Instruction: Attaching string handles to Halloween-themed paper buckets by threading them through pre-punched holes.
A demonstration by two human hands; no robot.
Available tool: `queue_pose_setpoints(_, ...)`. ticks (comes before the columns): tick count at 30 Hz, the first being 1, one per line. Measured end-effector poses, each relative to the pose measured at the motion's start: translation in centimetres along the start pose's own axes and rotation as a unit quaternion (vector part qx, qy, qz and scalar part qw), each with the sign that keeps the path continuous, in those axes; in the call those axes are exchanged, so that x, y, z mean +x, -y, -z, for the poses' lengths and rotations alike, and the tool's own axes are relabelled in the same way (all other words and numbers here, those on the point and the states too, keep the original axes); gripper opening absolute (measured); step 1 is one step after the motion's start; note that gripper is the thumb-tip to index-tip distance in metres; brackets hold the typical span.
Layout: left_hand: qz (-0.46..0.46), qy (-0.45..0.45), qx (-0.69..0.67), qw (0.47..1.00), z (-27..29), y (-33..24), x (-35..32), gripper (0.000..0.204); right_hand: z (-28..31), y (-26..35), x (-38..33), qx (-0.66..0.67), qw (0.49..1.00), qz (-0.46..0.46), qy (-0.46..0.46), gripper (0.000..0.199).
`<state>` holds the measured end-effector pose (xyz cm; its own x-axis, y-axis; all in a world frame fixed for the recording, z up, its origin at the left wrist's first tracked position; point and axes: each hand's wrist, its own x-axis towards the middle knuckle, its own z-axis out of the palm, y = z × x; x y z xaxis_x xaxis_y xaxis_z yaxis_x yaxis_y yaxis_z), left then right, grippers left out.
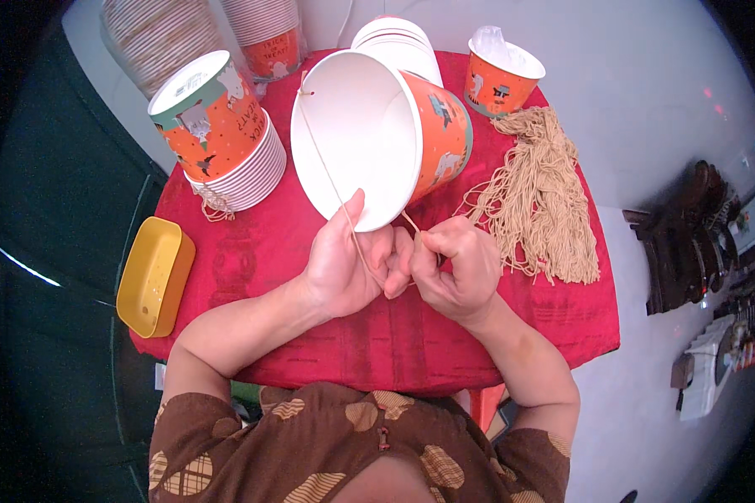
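Note:
A large paper bucket (438, 134), white inside and orange with printed figures outside, lies tipped with its mouth toward me. My left hand (337, 264) grips its lower rim, thumb at the mouth and fingers curled beneath. A thin tan string (325, 159) is fixed through the rim at the upper left. It crosses the mouth and passes down over my left hand. Just right of the lower rim, my right hand (461, 267) is closed in a pinch on the string near the bucket's wall. My right fingers partly hide the string there.
A loose bundle of tan strings (554, 201) lies at the right on the red-covered table (310, 356). Behind it stands a smaller orange bucket (502, 84) holding clear plastic. Stacked buckets (205, 113) and a yellow tray (174, 281) are at the left. White buckets (404, 52) lie behind.

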<state>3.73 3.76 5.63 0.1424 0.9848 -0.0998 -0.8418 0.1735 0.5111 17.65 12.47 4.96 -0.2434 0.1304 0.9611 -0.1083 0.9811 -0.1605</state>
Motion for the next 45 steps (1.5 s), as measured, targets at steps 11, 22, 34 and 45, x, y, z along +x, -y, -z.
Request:
queue_pose_setpoints(11, -0.009, 0.034, 0.016, 0.999, -0.1, 0.0, 0.2, 0.076, -0.1, -0.1, -0.1, -0.011, 1.000, -0.008, -0.002, 0.028)
queue_pose_setpoints(22, -0.010, 0.038, 0.033, 0.999, 0.4, 0.1, 0.2, 0.076, -0.1, -0.1, 0.0, -0.004, 1.000, -0.008, 0.001, 0.027)
queue_pose_setpoints(34, -0.006, -0.032, -0.002, 0.999, -0.8, 0.1, 0.1, 0.071, -0.1, -0.3, -0.2, -0.001, 1.000, -0.012, 0.003, 0.027)
queue_pose_setpoints(45, -0.106, -0.027, 0.118, 0.987, 0.8, 1.0, 0.9, 0.065, -0.6, 0.2, -0.7, 0.102, 0.975, -0.199, 0.019, 0.009)
